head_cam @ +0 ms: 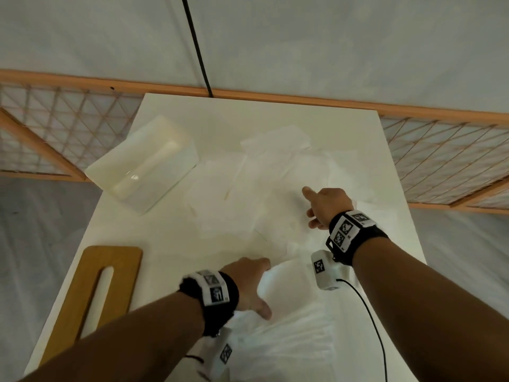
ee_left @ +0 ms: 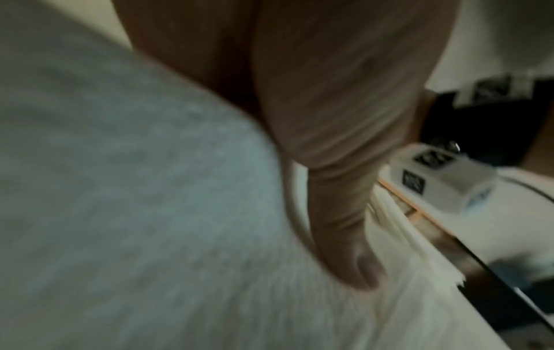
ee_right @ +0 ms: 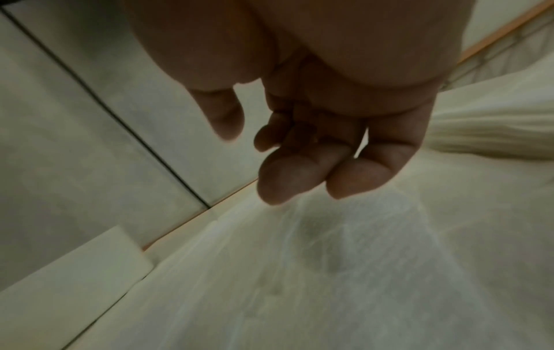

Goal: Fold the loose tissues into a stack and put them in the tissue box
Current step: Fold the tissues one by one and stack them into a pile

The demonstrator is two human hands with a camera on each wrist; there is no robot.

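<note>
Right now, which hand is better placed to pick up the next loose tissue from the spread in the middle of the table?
Right. The right hand hovers open over the loose tissues spread mid-table, fingers free. The left hand rests on the tissue at the near edge.

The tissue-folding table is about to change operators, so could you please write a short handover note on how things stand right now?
Left hand: fingers hidden; it rests on a tissue at the near edge. Whether it grips is unclear.
Right hand: open, holding nothing, reaching over the loose tissues spread across the middle of the table.
Tissue box: far left of the table, open side up; it looks empty.
Wooden lid, with a slot: flat at the near left.
Done: no finished stack visible, nothing boxed.
Left: fold the tissues, stack them, put the stack in the box.
</note>
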